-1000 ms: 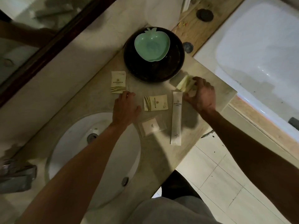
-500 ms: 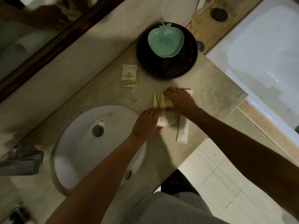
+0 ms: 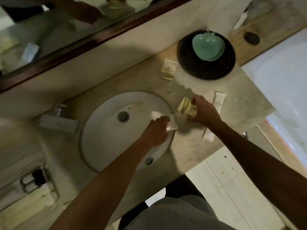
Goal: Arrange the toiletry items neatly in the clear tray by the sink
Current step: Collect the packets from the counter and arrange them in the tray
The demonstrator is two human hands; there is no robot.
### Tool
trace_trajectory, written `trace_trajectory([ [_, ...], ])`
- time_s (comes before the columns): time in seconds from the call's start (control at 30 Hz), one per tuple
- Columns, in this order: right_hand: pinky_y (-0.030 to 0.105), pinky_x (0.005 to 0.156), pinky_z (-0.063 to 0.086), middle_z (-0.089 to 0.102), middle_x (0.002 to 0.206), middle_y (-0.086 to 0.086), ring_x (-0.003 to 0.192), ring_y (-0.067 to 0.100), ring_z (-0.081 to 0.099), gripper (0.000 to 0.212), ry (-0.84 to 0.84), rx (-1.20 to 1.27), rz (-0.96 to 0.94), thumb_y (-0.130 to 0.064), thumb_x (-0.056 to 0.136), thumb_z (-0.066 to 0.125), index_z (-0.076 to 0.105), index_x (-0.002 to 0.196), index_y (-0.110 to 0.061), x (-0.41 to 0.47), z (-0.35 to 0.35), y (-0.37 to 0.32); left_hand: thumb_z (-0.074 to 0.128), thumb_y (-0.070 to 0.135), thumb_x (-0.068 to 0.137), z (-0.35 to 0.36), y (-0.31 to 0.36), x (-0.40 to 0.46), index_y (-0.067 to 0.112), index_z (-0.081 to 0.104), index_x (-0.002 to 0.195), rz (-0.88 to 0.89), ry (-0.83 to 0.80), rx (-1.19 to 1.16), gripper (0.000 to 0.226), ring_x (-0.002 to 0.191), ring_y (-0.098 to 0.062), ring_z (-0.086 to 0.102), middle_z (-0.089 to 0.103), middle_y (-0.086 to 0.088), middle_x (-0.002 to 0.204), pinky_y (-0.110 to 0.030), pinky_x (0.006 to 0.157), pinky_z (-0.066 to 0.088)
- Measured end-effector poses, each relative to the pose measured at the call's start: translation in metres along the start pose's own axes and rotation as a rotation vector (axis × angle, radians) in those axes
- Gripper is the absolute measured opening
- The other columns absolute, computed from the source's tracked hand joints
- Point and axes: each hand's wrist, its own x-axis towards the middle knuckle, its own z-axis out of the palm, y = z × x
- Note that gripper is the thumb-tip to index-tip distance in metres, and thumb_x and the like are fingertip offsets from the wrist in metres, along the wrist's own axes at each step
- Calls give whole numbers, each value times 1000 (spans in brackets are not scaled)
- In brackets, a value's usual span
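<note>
My left hand grips the small clear tray at the right rim of the sink; a white packet shows inside it. My right hand pinches a cream packet with dark stripes and holds it tilted just above the tray. A long white sachet lies on the counter, partly hidden under my right wrist. A second cream striped packet lies flat further back, next to the black dish.
A round black dish holding a green apple-shaped bowl stands at the back right. The white sink and its tap are to the left. The counter edge drops to the tiled floor, and a bathtub lies right.
My right hand has lifted the striped cream packet off the counter and brought it over the tray. My left hand has drawn the tray left to the sink's rim. The view has shifted left.
</note>
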Motion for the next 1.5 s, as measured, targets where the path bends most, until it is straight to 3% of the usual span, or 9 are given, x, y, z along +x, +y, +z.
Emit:
trace_trajectory([
  [0.17,38,61,49,55,111,7,88,27,59,66,38,98,-132,-29,59,89,48,108,-17,-46,36,-117,72,30,72,-34,-63,-133,19,45,111,-234,159,-383,49,90,-19,58,57,-1,102,-37,75,53],
  [0.37,38,59,50,56,109,4,82,27,61,66,-48,76,-308,-31,57,88,47,108,-19,-98,105,-276,85,37,63,-68,-129,-308,16,47,110,-462,419,-434,64,88,-13,55,57,2,101,-20,70,45],
  [0.43,35,58,45,57,106,5,79,29,60,66,-108,31,-414,-33,57,88,48,108,-19,-114,132,-328,82,34,63,-79,-159,-355,10,51,109,-507,465,-404,61,87,-18,55,57,-2,99,-22,70,42],
  [0.57,29,59,37,54,105,-2,77,18,51,63,-224,-35,-577,-37,60,86,45,107,-26,-140,178,-420,84,18,61,-95,-223,-430,1,56,115,-602,418,-153,63,95,-39,60,61,-20,107,-42,80,49],
  [0.7,23,63,43,52,106,-7,80,10,50,64,-277,-105,-722,-41,65,85,42,111,-29,-161,215,-485,84,26,62,-105,-278,-476,7,51,125,-662,250,42,73,104,-35,58,58,-16,119,-40,87,48],
  [0.83,25,67,50,54,107,-5,83,9,52,66,-305,-149,-782,-37,65,86,39,109,-28,-169,236,-515,82,33,65,-105,-301,-487,17,48,124,-624,196,126,71,103,-24,56,56,-4,120,-36,85,47],
  [1.23,22,70,46,54,113,-1,90,14,57,72,-343,-247,-791,-34,65,87,40,119,-23,-182,249,-508,77,52,70,-93,-322,-488,14,36,143,-571,109,323,91,128,-27,43,44,-10,142,-40,109,33],
  [1.37,25,76,49,53,119,1,97,16,55,72,-380,-243,-780,-31,69,85,41,125,-20,-192,260,-529,76,47,74,-96,-330,-510,12,51,130,-501,239,260,71,112,-30,52,52,-12,128,-42,94,43],
  [1.5,29,79,48,52,124,4,97,16,53,84,-406,-227,-853,-30,68,85,37,136,-17,-205,291,-577,47,33,92,-109,-340,-531,8,56,117,-547,387,328,37,99,-32,56,57,-14,112,-43,85,45],
])
